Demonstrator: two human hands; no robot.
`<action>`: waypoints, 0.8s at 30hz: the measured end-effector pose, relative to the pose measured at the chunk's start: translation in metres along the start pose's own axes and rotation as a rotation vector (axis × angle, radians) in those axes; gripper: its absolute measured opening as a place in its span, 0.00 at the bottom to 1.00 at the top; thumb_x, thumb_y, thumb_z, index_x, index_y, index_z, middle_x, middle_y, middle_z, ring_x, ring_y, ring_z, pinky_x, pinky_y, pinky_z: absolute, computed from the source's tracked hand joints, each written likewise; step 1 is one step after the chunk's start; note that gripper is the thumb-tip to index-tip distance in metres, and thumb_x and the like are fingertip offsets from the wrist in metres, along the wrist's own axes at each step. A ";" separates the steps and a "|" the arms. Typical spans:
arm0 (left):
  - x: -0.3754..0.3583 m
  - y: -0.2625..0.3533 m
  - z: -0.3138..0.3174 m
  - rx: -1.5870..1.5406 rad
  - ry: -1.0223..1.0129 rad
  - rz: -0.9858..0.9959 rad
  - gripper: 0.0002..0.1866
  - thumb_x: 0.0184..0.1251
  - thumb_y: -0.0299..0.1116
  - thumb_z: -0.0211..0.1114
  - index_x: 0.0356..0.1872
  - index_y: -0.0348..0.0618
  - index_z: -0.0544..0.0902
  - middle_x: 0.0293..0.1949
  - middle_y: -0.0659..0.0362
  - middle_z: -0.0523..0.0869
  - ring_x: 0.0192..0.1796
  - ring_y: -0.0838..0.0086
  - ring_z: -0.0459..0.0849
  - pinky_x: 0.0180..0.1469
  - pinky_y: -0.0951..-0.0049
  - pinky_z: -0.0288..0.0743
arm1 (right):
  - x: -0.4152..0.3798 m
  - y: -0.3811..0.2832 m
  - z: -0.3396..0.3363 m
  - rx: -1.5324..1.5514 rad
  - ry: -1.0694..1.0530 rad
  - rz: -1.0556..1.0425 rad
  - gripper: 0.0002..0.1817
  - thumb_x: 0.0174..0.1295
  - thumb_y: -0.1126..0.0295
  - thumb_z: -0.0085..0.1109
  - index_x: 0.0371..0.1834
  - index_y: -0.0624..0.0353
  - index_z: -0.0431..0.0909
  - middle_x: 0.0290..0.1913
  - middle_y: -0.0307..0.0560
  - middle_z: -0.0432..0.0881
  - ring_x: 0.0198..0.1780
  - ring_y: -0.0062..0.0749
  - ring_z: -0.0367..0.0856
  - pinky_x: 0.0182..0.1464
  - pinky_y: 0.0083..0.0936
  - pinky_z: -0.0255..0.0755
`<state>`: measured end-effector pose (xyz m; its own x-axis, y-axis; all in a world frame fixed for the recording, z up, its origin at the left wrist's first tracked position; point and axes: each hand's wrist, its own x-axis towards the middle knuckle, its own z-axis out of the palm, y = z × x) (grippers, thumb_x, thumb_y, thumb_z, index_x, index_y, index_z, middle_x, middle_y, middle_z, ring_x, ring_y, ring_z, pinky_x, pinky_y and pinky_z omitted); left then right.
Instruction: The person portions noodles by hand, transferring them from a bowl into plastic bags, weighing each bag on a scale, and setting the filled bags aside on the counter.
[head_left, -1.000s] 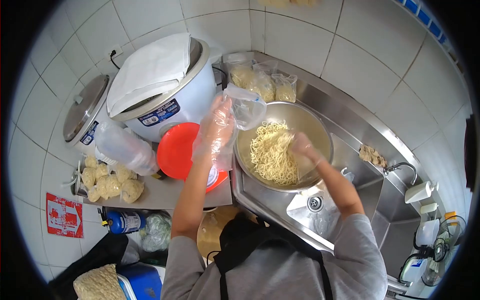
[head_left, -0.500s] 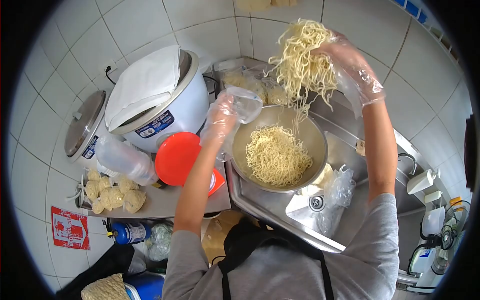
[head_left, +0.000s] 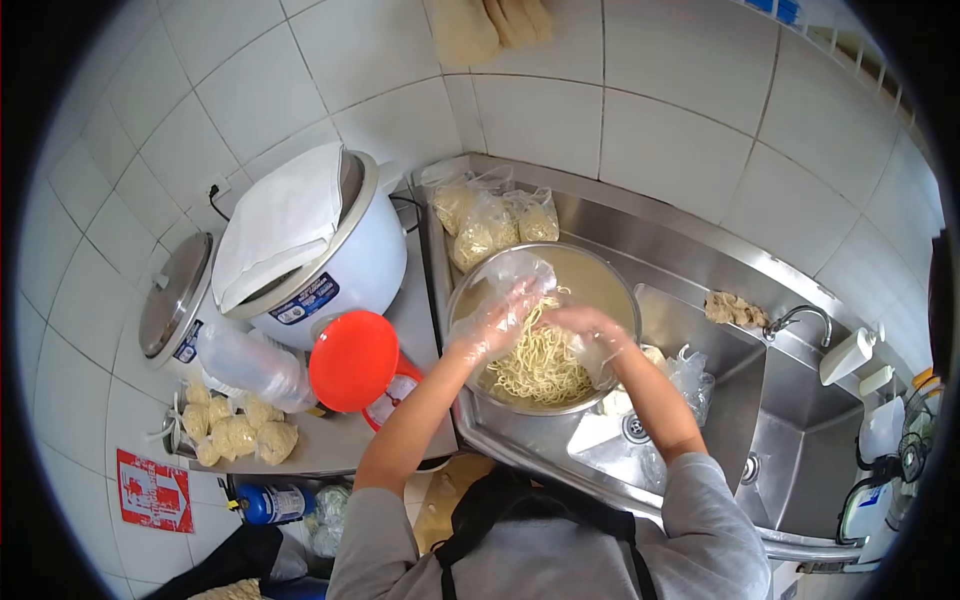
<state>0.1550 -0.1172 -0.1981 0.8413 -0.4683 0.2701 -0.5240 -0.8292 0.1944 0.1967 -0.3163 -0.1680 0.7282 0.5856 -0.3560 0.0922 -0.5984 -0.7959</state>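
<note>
1. The noodles [head_left: 540,362] lay in the steel bowl [head_left: 610,280] at centre frame, on the sink [head_left: 700,400] edge.
2. The gloved left hand [head_left: 497,318] held a clear bag [head_left: 515,272] open over the bowl's left rim.
3. The gloved right hand [head_left: 590,335] was closed on noodles beside it.
4. Bagged noodles [head_left: 490,215] sat above, a rice cooker [head_left: 320,250] at left.

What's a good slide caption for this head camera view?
Gloved hands, left and right, gather noodles in a steel bowl.
</note>
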 end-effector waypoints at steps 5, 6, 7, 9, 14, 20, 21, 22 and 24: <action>0.009 0.008 -0.009 -0.317 -0.071 -0.173 0.39 0.51 0.14 0.53 0.68 0.54 0.64 0.72 0.54 0.57 0.68 0.57 0.65 0.65 0.64 0.65 | 0.022 0.034 0.028 1.127 0.033 -0.319 0.15 0.62 0.66 0.53 0.48 0.62 0.74 0.48 0.47 0.79 0.47 0.31 0.79 0.50 0.28 0.75; 0.012 0.007 -0.011 -0.378 0.031 -0.094 0.41 0.49 0.13 0.53 0.69 0.55 0.62 0.72 0.55 0.56 0.68 0.57 0.64 0.65 0.65 0.65 | 0.026 0.034 0.036 1.488 -0.021 -0.547 0.10 0.63 0.68 0.52 0.43 0.62 0.76 0.45 0.46 0.80 0.43 0.29 0.81 0.45 0.30 0.79; 0.014 0.010 -0.014 -0.441 0.133 -0.014 0.43 0.48 0.11 0.53 0.70 0.55 0.61 0.73 0.55 0.54 0.69 0.58 0.63 0.65 0.65 0.65 | 0.031 0.029 0.038 1.597 0.025 -0.558 0.10 0.61 0.69 0.52 0.42 0.62 0.74 0.43 0.48 0.80 0.43 0.33 0.81 0.48 0.31 0.79; 0.013 0.019 -0.021 -0.850 0.124 -0.080 0.41 0.50 0.16 0.54 0.70 0.53 0.59 0.72 0.54 0.54 0.70 0.57 0.62 0.65 0.66 0.65 | 0.035 0.020 0.045 1.611 0.104 -0.481 0.10 0.60 0.68 0.53 0.42 0.61 0.74 0.42 0.48 0.80 0.43 0.35 0.81 0.47 0.33 0.78; 0.011 -0.007 0.020 -0.511 0.267 0.200 0.41 0.50 0.19 0.56 0.70 0.43 0.56 0.72 0.48 0.54 0.73 0.58 0.56 0.68 0.68 0.60 | 0.064 -0.004 0.043 -0.150 0.468 -0.332 0.15 0.55 0.70 0.57 0.44 0.67 0.75 0.45 0.59 0.80 0.48 0.45 0.79 0.53 0.35 0.74; 0.006 0.013 -0.007 -0.637 -0.061 -0.351 0.40 0.53 0.23 0.57 0.71 0.38 0.54 0.71 0.43 0.56 0.73 0.59 0.54 0.72 0.68 0.51 | -0.007 -0.077 -0.015 -0.622 0.272 -0.086 0.15 0.50 0.68 0.60 0.41 0.61 0.80 0.41 0.60 0.82 0.42 0.52 0.81 0.44 0.40 0.74; 0.003 0.010 -0.007 -0.804 0.005 -0.370 0.40 0.52 0.23 0.56 0.71 0.38 0.54 0.71 0.43 0.56 0.73 0.59 0.54 0.72 0.69 0.51 | -0.039 -0.104 -0.027 -0.522 0.171 -0.066 0.14 0.50 0.66 0.60 0.37 0.64 0.80 0.39 0.62 0.82 0.41 0.52 0.82 0.44 0.41 0.74; 0.002 0.008 -0.007 -0.970 0.075 -0.387 0.40 0.52 0.23 0.56 0.71 0.38 0.54 0.71 0.44 0.57 0.73 0.59 0.55 0.72 0.69 0.51 | -0.056 -0.117 -0.033 -0.422 0.071 -0.044 0.15 0.49 0.65 0.60 0.33 0.68 0.80 0.37 0.63 0.82 0.41 0.53 0.82 0.44 0.42 0.73; 0.008 0.014 -0.017 -0.879 0.049 -0.378 0.40 0.54 0.24 0.56 0.71 0.38 0.53 0.71 0.45 0.57 0.72 0.60 0.57 0.71 0.71 0.52 | -0.014 -0.065 -0.017 -0.583 0.136 -0.212 0.14 0.51 0.66 0.60 0.33 0.67 0.80 0.36 0.64 0.81 0.40 0.51 0.82 0.43 0.39 0.74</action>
<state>0.1523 -0.1280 -0.1773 0.9792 -0.1868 0.0795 -0.1480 -0.3885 0.9095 0.1917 -0.2948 -0.1033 0.7300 0.6721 -0.1244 0.5702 -0.6991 -0.4315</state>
